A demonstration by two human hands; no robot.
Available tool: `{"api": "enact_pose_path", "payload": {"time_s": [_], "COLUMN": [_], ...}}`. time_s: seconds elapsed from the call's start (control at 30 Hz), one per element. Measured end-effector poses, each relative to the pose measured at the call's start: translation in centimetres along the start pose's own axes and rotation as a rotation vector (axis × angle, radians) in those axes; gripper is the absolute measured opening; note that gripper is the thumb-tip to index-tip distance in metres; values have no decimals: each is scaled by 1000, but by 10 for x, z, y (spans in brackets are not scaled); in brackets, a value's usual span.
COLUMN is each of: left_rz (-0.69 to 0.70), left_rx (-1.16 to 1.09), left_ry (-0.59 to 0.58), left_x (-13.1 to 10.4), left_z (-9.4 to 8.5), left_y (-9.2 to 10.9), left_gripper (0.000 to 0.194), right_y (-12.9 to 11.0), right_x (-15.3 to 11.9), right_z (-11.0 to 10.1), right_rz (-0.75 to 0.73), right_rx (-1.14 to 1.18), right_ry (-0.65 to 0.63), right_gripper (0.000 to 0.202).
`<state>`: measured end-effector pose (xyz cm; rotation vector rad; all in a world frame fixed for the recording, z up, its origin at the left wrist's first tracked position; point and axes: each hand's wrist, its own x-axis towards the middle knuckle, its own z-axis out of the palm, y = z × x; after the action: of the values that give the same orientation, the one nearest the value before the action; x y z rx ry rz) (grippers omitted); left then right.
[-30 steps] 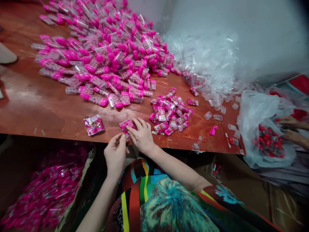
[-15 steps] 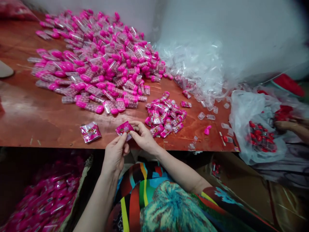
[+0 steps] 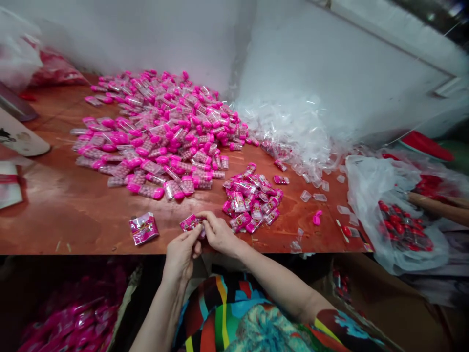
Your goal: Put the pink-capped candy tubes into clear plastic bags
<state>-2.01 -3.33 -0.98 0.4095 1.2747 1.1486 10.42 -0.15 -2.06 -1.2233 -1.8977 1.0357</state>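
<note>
Between my two hands, over the front edge of the table, is a small pink printed packet [image 3: 189, 223]. My left hand [image 3: 182, 252] pinches it from the near side with thumb and fingers. On its right edge, the fingers of my right hand [image 3: 220, 231] are closed too, partly hiding it. A second pink packet [image 3: 144, 228] lies flat to the left. Just right of my right hand sits a small heap of pink wrapped packets [image 3: 252, 195]. Farther back spreads a large pile of clear tubes with pink caps and small pink balls inside [image 3: 164, 132].
Clear plastic pieces [image 3: 293, 132] are heaped against the wall. At right, a white plastic bag [image 3: 361, 195] holds red-capped pieces, and another person's arm [image 3: 439, 208] reaches over it. Below the table's left edge is a box of pink packets [image 3: 78, 318].
The view has tilted up, so the table things appear lower. The packet between my hands now looks more folded or crumpled, and both hands remain on it.
</note>
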Motion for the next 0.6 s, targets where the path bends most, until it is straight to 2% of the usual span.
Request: {"api": "enact_pose_path", "payload": {"time_s": [0.13, 0.23, 0.33, 0.4, 0.47, 0.6], "left_rz": [-41, 15, 65, 59, 40, 31], "left_rx": [-55, -108, -163, -186, -199, -209], "left_ry": [-45, 13, 103, 123, 135, 165], "left_x": [1, 2, 2, -1, -6, -12], "left_z": [-6, -12, -17, -18, -18, -15], "left_y": [10, 16, 18, 19, 19, 18], "left_gripper": [42, 40, 38, 37, 36, 38], "right_y": [3, 1, -3, -5, -8, -14], "right_x": [8, 27, 59, 82, 102, 122], "right_z": [-3, -10, -18, -19, -17, -1], "right_rz": [-123, -127, -98, -77, -60, 11], "right_rx": [-81, -126, -309, -559, -774, -831], "right_ry": [-72, -138, -38, 46, 65, 39], "right_gripper": [30, 29, 31, 33, 37, 36]}}
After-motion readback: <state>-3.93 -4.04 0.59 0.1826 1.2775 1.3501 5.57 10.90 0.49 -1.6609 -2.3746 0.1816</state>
